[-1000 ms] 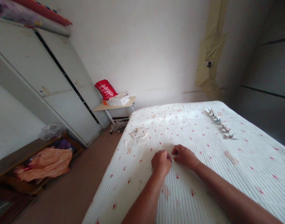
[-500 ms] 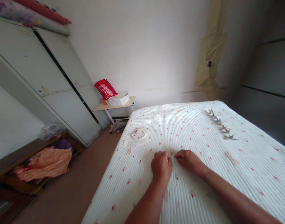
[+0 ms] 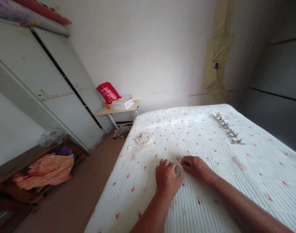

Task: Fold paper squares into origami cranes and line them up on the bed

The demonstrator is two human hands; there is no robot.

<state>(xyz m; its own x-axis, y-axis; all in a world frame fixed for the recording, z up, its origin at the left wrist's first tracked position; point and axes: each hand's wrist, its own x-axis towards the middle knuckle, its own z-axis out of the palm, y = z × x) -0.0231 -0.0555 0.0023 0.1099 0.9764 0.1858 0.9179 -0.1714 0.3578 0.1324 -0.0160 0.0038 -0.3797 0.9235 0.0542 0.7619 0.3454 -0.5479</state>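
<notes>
1. Whitish small paper (image 3: 178, 166) is between the two hands, over the spotted bed (image 3: 191, 129).
2. Left hand (image 3: 168, 177) keeps its thumb spread from the fingers, beside this paper.
3. Right hand (image 3: 195, 167) has bent fingers at the paper's right edge; if they pinch it, I cannot tell.
4. Farther left lie printed papers (image 3: 142, 143).

The small, pale, faintly marked piece of paper (image 3: 178, 166) sits partly hidden between the hands (image 3: 167, 178), over the ribbed mattress (image 3: 201, 132); its exact outline is indistinct
</notes>
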